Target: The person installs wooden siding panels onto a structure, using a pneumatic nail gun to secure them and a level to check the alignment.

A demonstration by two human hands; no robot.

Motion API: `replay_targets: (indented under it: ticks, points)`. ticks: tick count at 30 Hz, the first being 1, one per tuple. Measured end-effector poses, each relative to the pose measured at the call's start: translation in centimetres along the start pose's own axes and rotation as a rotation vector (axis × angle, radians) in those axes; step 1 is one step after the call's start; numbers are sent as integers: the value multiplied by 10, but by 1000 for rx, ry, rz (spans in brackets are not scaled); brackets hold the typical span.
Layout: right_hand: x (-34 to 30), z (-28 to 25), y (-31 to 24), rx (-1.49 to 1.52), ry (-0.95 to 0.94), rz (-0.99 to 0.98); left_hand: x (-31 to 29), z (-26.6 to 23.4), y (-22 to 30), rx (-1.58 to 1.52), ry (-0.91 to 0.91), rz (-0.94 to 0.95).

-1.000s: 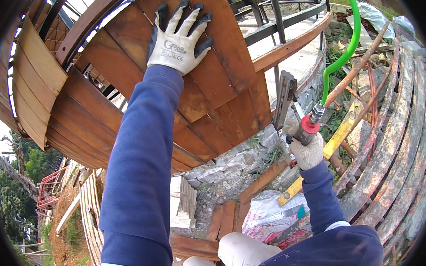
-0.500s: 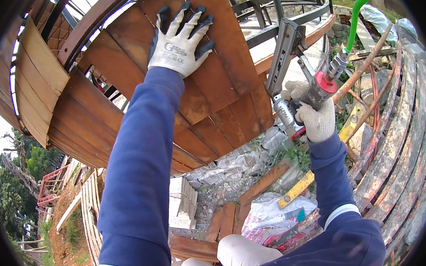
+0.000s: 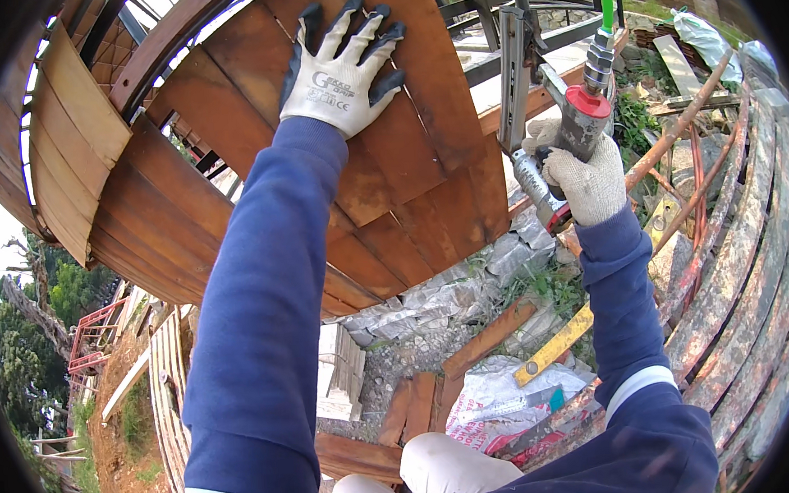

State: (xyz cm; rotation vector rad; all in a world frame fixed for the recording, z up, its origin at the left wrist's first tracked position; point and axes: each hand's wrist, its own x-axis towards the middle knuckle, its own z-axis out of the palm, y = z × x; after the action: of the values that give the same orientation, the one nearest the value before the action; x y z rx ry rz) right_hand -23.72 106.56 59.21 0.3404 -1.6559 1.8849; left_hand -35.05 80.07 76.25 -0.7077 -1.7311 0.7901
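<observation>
My left hand (image 3: 335, 83), in a white glove with dark fingertips, presses flat on overlapping reddish-brown wooden boards (image 3: 407, 160), its fingers spread. The boards form a curved outer face. To the right, my right hand (image 3: 591, 185), in a pale knit glove, is wrapped round the handle of an air nail gun (image 3: 580, 125). The gun has a red end cap and a long grey magazine standing nearly upright beside the boards' right edge. A green air hose (image 3: 606, 3) joins it through a metal coupling. The gun is held apart from the board face; its far fingers are partly hidden.
Black metal railings (image 3: 555, 40) stand behind the boards. Below lie loose brown planks (image 3: 490, 338), a yellow spirit level (image 3: 554, 345), a white printed sack (image 3: 486, 408) and a pale stack (image 3: 337, 376). Weathered curved slats (image 3: 739, 271) and rusty poles (image 3: 681, 129) line the right side.
The nail gun has turned so its magazine is more upright, and its hose now hangs straighter. My right hand has shifted slightly to the right. My left hand stays on the boards.
</observation>
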Motion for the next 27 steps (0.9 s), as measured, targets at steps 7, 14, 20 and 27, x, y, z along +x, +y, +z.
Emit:
replay_targets:
  ticks: [7, 14, 20, 27]
  points:
    - [4, 12, 22, 33, -7, 16, -3, -5, 1, 65, -19, -12]
    - [0, 6, 24, 62, -42, 7, -1, -2, 0, 8, 19, -7]
    - [-4, 10, 7, 61, -8, 14, -1, -2, 0, 3, 20, 6]
    - [5, 24, -20, 131, 38, -14, -2, -3, 1, 25, -22, -15]
